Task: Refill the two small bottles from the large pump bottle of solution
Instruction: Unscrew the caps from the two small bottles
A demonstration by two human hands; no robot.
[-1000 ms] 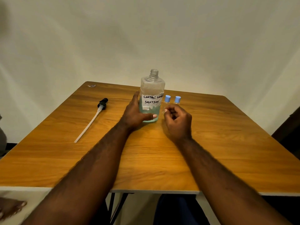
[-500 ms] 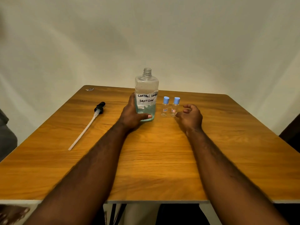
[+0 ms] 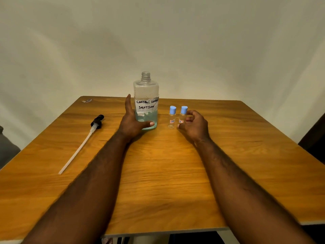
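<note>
— Where is the big clear square plastic bottle (image 3: 146, 95)?

— It stands up straight on the brown wooden table (image 3: 158, 173), in the middle and near the far side. Its top is open. A white paper label on it says "contact lens solution" in black letters. Pale blue-green water fills only the bottom part.

— Who holds it?

— The left hand (image 3: 133, 122) holds it low down. The thumb lies across the front near the bottom. One finger points up along the bottle's left side. The other fingers are hidden behind it.

— And the little ones?

— The first small clear bottle with a blue cap (image 3: 172, 117) stands just to the right of the big bottle, apart from it. The second small clear bottle with a blue cap (image 3: 182, 115) stands right beside the first one, farther to the right. Both are upright with their caps on.

— What is the right hand (image 3: 195, 125) doing?

— Its fingers are curled round the second small bottle. The thumb tip sits low at the front and the other fingers bend in at the bottle's right side. I cannot tell how hard they squeeze.

— What else is there?

— A black pump top with a long white tube (image 3: 82, 142) lies flat on the table, well to the left of the big bottle and away from both hands. A tiny scrap (image 3: 87, 100) lies at the far left corner, too small to make out. A pale wall (image 3: 158, 32) is behind the table.
</note>
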